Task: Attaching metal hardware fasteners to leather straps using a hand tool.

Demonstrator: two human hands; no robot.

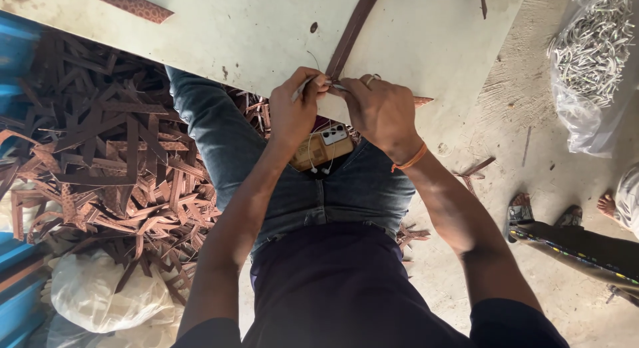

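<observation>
A long brown leather strap (pixel 353 29) runs across a pale worn board (pixel 266 28) toward me. My left hand (pixel 294 109) grips a thin metal tool (pixel 303 88) at the strap's near end, at the board's edge. My right hand (pixel 381 109) pinches that same strap end beside it; an orange band is on its wrist. A phone (pixel 334 135) with white earphone cords lies on a small brown box (pixel 319 150) on my lap, on blue jeans.
A big heap of brown strap offcuts (pixel 113 161) fills the left. A white sack (pixel 100 291) lies at lower left. A clear bag of pale pieces (pixel 592 55) sits upper right. Another person's sandalled feet (pixel 542 215) rest on the concrete floor at right.
</observation>
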